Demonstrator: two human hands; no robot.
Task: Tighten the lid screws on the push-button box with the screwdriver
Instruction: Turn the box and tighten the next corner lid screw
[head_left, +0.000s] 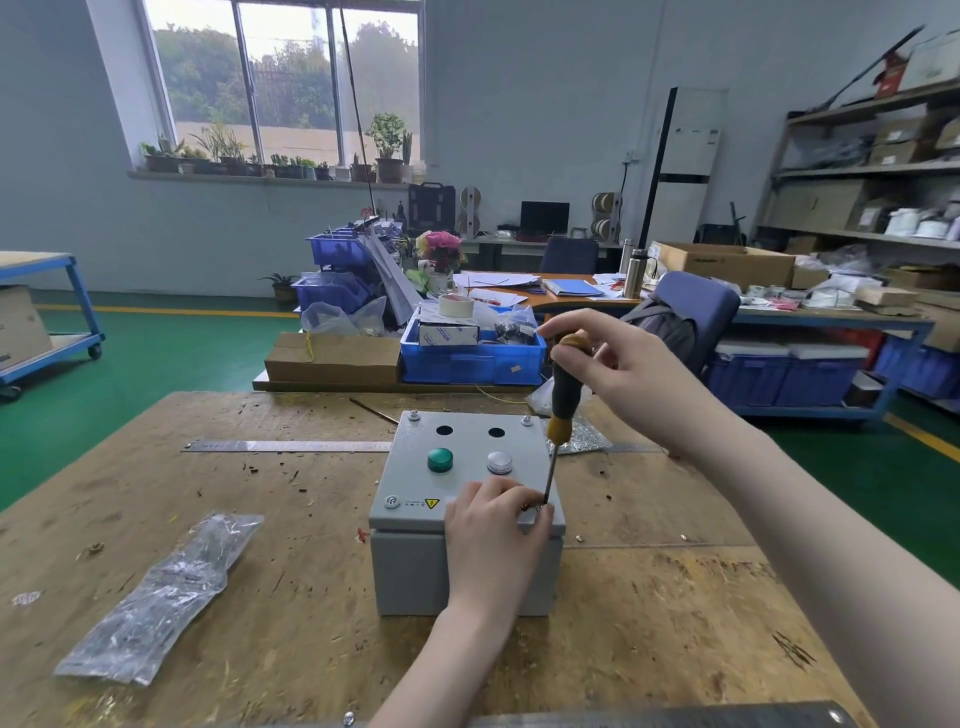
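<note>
Grey metal push-button box on rough wooden table, right hand fingers closed around black-and-yellow screwdriver, left hand fingers pinching its thin steel tip at box's near right corner, crinkled clear plastic bag left of box

A worn wooden workbench fills the lower frame. A grey box is set at its centre, a crumpled plastic bag lies at lower left, and a steel ruler is laid flat behind, at centre left.
</note>
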